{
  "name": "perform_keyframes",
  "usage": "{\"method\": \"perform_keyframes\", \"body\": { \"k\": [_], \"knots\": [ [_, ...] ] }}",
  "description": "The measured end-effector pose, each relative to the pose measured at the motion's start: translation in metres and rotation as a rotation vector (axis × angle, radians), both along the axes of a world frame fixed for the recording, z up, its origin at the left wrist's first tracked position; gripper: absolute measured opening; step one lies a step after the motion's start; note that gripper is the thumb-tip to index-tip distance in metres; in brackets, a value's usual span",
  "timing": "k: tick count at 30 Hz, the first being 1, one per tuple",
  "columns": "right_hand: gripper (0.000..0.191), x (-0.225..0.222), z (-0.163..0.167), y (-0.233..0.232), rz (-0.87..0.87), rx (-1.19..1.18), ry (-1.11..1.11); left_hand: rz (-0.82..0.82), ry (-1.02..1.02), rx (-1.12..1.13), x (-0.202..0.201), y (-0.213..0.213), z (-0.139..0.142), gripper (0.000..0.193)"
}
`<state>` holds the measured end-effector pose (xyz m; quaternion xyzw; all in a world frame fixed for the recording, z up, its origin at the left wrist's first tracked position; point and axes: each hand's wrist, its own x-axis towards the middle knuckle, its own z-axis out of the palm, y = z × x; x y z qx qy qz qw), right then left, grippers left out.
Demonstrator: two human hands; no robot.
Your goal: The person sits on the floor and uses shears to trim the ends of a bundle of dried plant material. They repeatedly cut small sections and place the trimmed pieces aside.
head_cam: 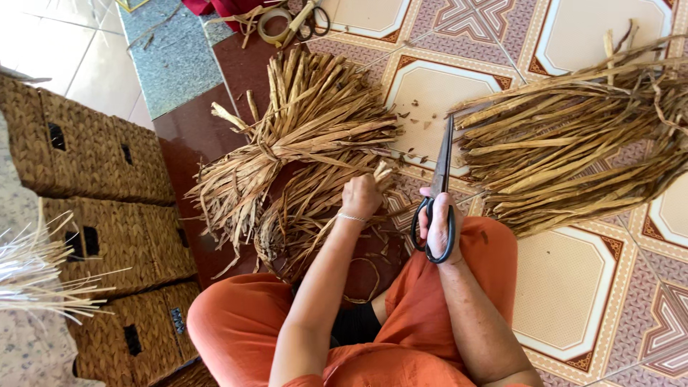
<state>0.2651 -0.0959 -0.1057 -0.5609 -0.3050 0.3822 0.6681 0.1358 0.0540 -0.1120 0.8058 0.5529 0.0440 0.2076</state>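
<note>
Fingers [358, 192] of the left hand [360, 197] clench dried reed strips [308, 208] while the right hand [438, 226] grips black scissors [437, 193], blades shut, mid-trimming; opening them comes next, likely.

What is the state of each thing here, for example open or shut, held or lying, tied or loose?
Black scissors: held in right hand, blades shut.
Dried leaf bundle: gripped by left hand.
Bundle behind it: tied at the middle, lying.
Right-side pile: loose, lying.
Woven baskets: stacked on their sides.
Tape roll: lying flat.
</note>
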Motion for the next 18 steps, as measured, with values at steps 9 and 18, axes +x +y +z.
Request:
{"method": "perform_keyframes", "body": {
  "k": [9,18],
  "knots": [
    [0.059,0.002,-0.007,0.001,0.029,-0.009,0.046,-0.004,0.042,0.249,0.016,-0.01,-0.005,0.011],
    [0.054,-0.011,-0.008,0.004,0.222,-0.249,-0.382,0.158,-1.06,-0.376,-0.042,0.017,0.02,0.017]
  ]
}}
